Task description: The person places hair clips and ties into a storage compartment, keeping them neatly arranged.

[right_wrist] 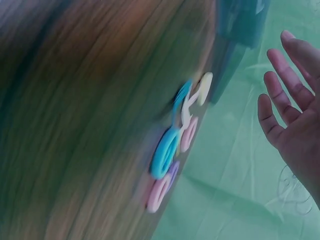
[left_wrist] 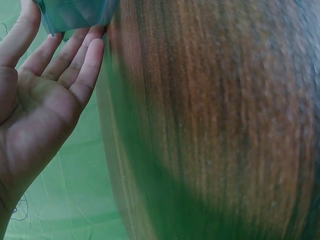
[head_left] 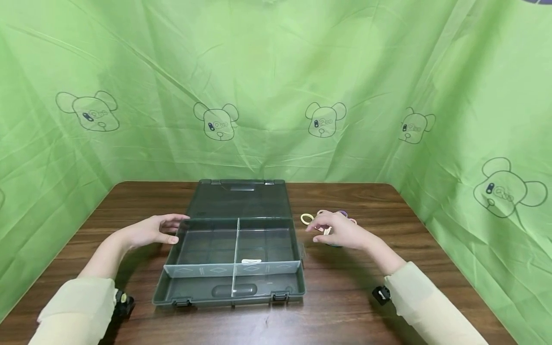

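a: so, starting at nine o'clock: the left hand (head_left: 152, 231) lies flat beside the organiser box (head_left: 233, 249), fingers straight and relaxed, holding nothing. its fingertips (left_wrist: 95, 47) come up against the box's left wall at the corner, as the left wrist view shows.

b: and the box itself?

a: dead centre on the brown table (head_left: 353, 297). it is a dark translucent case, lid (head_left: 242, 199) swung back flat toward twelve o'clock, the tray split by a clear divider (head_left: 235, 256) running from twelve to six. one small white piece (head_left: 251, 261) lies in the right half, near the six o'clock wall. two latches sit on the front edge.

b: further right?

a: at three o'clock of the box the right hand (head_left: 340, 232) hovers over a little heap of coloured rings (right_wrist: 172, 150). the fingers are spread and only loosely bent, and nothing is pinched between them. in the right wrist view the palm is open and well apart from the rings, which lie on the wood in blue, pink, purple and pale yellow. that view is blurred, so i cannot count them.

b: any ring apart from the heap?

a: one cream ring (head_left: 306, 219) lies at ten o'clock of the right hand, just beside the box's right wall. both sleeves are pale, and a green cloth (head_left: 276, 86) printed with bear heads hangs behind everything.
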`<state>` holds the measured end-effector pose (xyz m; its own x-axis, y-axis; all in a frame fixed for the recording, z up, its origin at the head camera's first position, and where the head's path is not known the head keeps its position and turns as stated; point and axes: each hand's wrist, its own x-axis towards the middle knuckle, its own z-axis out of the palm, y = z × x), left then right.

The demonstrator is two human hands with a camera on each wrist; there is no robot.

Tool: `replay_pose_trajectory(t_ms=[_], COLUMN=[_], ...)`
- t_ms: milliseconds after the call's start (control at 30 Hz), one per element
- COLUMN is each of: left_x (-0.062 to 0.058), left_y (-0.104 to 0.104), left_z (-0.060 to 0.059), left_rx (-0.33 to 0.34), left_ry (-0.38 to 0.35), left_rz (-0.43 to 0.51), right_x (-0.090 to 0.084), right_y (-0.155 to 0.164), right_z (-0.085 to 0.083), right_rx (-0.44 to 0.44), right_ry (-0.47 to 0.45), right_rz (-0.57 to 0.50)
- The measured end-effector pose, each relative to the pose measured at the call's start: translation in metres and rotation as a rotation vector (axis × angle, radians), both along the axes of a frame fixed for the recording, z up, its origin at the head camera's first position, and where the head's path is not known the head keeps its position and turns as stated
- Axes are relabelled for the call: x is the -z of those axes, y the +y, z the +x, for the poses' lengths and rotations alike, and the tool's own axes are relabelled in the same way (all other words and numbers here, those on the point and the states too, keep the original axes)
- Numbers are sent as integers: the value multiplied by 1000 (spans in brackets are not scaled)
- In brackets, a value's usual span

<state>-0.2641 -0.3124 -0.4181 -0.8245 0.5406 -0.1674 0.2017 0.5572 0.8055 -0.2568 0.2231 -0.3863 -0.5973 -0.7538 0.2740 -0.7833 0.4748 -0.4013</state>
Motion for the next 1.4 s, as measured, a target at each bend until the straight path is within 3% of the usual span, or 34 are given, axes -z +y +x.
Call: replay_pose_trajectory(t_ms=[300,633,967,1400], left_x=[0,0,-3,-1], left_y=[0,-1,1,1], left_z=[-1,-2,0,2], left_rx=[-9,-20,-7,3], left_ry=[-2,-22,-10,9], left_rz=[-3,-7,-4,10], right_x=[8,20,32,40], right_y=[23,40,49,49], right_z=[-13,-22,-22,-20], right_rx=[18,-6,-64,-8], right_ry=[73,54,-1,92], right_rz=[79,105,144,206])
